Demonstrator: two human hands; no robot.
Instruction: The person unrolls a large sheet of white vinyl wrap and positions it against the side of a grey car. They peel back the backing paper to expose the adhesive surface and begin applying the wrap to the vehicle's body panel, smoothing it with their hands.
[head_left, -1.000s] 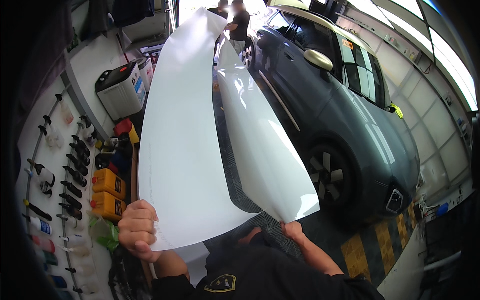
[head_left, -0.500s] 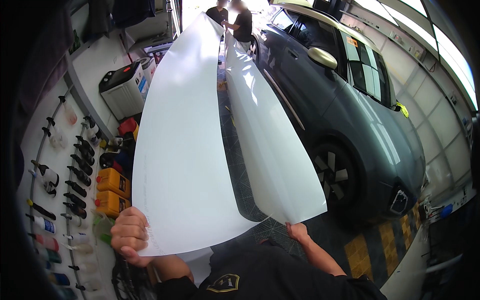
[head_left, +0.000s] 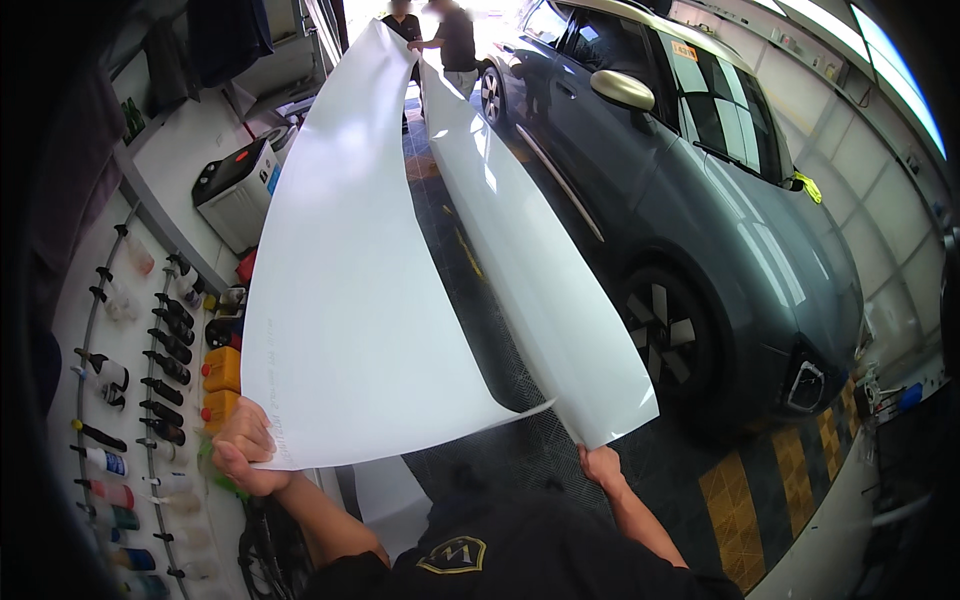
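Observation:
A long white sheet of film (head_left: 335,280) stretches from my left hand (head_left: 247,447) up to people at the far end. My left hand is closed around its near left corner, thumb below. Beside it on the right runs a narrower, glossy, curled white strip (head_left: 535,270). My right hand (head_left: 599,464) pinches the near end of that strip at its lower left corner. A dark gap parts the two lengths, and a pointed tip of the wide sheet (head_left: 535,407) reaches the strip's edge near my right hand. Whether they join there I cannot tell.
Two people (head_left: 445,40) stand at the far end, a hand at the film. A grey car (head_left: 690,200) stands close along the right. Spray bottles (head_left: 165,370) hang on the left wall, near yellow jugs (head_left: 221,370) and a white washing machine (head_left: 240,195). Dark grated tiles (head_left: 480,470) cover the floor.
The wide sheet's near edge and my left hand have shifted slightly left and up in view. The gap beside my right hand looks wider. Both hands keep their hold.

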